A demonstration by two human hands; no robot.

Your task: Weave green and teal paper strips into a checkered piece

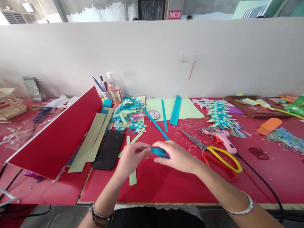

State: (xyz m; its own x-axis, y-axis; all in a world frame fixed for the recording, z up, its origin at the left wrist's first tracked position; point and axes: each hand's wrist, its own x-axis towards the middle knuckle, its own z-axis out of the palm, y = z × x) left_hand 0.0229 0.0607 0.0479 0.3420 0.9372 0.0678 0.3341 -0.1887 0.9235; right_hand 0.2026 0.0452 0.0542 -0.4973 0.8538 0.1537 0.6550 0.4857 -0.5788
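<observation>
Above the front of the red table, a blue paper strip (158, 151) is bent between my two hands. My left hand (132, 159) pinches its left end between thumb and forefinger. The fingers of my right hand (176, 156) close on its other side. Beneath and beside my left hand lie pale green paper strips (132, 175). Just beyond the hands are a long blue strip (156, 124) and a small blue-and-green woven paper piece (138, 125), next to a heap of cut strips (127, 111).
Right of my hands lie scissors (222, 157) with yellow and red handles and a pink glue gun (222, 137) with a black cord. A black phone (108, 150) and a red board (61, 135) stand left. Woven paper chains (219, 113) lie at back right, before a white partition (140, 56).
</observation>
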